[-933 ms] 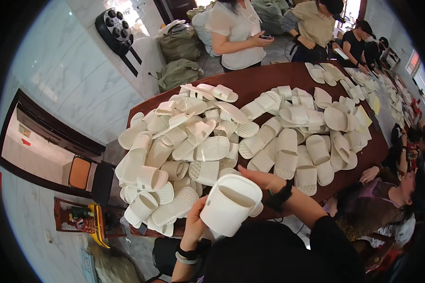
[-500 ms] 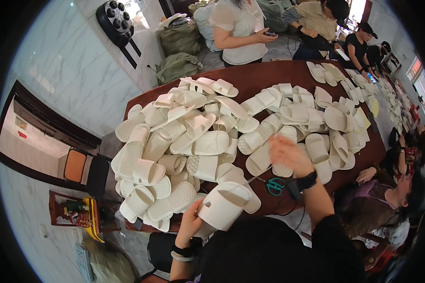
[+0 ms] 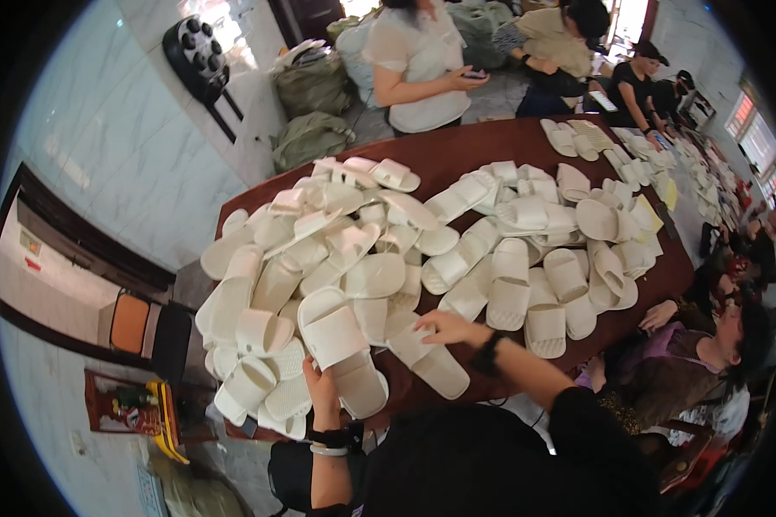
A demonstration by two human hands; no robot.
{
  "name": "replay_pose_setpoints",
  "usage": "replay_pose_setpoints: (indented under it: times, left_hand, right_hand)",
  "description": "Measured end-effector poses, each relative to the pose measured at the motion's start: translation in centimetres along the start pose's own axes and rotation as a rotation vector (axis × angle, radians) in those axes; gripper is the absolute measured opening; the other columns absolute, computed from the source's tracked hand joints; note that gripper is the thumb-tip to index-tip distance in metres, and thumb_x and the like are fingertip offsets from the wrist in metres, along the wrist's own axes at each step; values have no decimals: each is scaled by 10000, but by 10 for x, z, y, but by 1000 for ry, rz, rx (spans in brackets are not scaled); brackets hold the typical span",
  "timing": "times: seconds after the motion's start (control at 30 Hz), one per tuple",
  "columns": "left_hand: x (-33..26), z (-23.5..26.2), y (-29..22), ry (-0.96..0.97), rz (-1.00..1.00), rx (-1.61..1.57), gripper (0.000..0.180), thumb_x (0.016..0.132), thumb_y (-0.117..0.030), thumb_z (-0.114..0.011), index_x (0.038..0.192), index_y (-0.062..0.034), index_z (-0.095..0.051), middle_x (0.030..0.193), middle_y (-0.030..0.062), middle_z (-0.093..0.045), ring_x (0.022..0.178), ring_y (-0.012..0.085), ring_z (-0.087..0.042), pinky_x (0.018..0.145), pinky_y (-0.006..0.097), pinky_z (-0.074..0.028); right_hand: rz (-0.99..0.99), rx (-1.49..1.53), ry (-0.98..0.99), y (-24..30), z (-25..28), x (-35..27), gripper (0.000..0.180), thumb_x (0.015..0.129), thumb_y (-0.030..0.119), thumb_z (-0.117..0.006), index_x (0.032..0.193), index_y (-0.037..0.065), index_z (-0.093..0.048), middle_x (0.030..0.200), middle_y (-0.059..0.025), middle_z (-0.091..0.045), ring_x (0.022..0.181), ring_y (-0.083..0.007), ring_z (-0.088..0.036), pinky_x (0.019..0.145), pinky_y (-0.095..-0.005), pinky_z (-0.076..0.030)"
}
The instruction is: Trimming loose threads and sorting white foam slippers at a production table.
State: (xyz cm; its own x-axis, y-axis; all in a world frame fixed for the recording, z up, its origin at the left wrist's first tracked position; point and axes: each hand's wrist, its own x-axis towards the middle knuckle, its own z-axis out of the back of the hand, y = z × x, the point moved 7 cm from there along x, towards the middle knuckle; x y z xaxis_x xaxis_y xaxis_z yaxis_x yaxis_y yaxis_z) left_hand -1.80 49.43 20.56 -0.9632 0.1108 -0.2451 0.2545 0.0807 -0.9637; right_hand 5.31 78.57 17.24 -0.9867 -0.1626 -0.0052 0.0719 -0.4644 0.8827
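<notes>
My left hand (image 3: 322,390) is closed at the near end of a cream slide slipper (image 3: 329,338), its thumb along the edge. That slipper's strap faces up, and it lies over another slipper (image 3: 359,384) at the front of the pile. To the right, my right hand (image 3: 451,328) reaches in with its fingertips at the edge of a second slide slipper (image 3: 435,369), which rests with its near end toward me. Part of its grip is hidden by the fingers. The slippers around both hands are the same cream colour, some with textured soles up.
Heaped slippers (image 3: 272,258) cover the left of the brown table (image 3: 483,138); more stand in rows at right (image 3: 565,271). A person with a phone (image 3: 422,82) stands across the table. Another person (image 3: 664,353) sits close on my right. Chairs (image 3: 171,340) stand left.
My left hand has carried its slipper left and away from me onto the pile. My right hand has come down and left to a slipper. The teal-handled scissors no longer show.
</notes>
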Motion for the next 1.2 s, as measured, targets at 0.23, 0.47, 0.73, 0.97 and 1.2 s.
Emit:
replay_pose_setpoints:
  times: [0.23,0.47,0.73,0.97,1.2]
  left_hand:
    - [-8,-10,11,186,121,-420,504,856,-6,-541,1321,-74,-359,1204,134,-534,1093,283,-537,922,439,-450]
    - [-13,-11,-4,301,244,-542,551,770,17,-537,1305,-33,-413,1251,160,-504,1142,321,-502,984,493,-403]
    - [3,-35,-49,241,121,-756,576,795,11,-537,1341,-74,-372,1283,134,-483,1186,298,-461,1009,490,-360]
    - [-2,-78,-93,133,-173,-609,596,797,23,-510,1348,-129,-341,1326,105,-431,1203,276,-432,1021,444,-353]
    - [-33,-125,-103,177,-178,-642,848,601,96,-446,1386,-166,-261,1351,97,-391,1276,300,-359,1062,438,-311]
  right_hand:
    - [-212,-565,79,-26,-41,36,560,583,495,-739,988,118,-657,989,-111,-621,896,-322,-607,718,-434,-496]
    - [-224,-362,-132,-24,35,-22,527,633,525,-687,1048,200,-679,925,-115,-645,844,-312,-626,688,-423,-489]
    - [-516,495,-766,-37,124,-155,376,861,365,-623,1062,49,-597,785,13,-593,620,-75,-534,487,-238,-404]
    - [-335,1171,-916,44,103,-189,147,952,227,-510,841,130,-514,577,93,-375,418,-17,-258,382,-199,-193]
    - [-344,1292,-792,64,62,-143,231,944,197,-535,746,173,-416,562,89,-328,432,-25,-248,390,-205,-190]
